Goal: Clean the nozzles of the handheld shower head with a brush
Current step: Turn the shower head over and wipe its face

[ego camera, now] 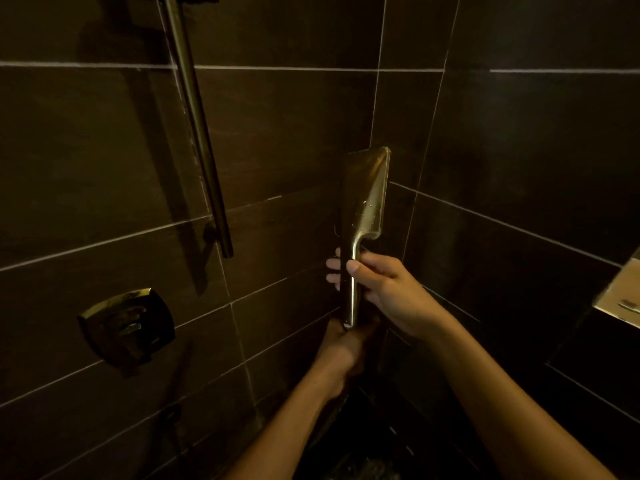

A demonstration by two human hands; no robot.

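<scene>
Both hands are on the shower head (365, 192), upright in the tiled corner: right hand (384, 289) wrapped round the handle, left hand (343, 344) closed at its base, perhaps on the hose. No brush in sight, so scrubbing looks unstarted. No readable writing anywhere.

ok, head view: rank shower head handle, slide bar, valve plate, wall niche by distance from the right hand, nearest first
1. Shower head handle: gripped in the right hand.
2. Slide bar: on the wall to the hand's upper left, its lower end closest.
3. Wall niche at the right edge and valve plate at lower left: both farther, on opposite sides, too close to call.
</scene>
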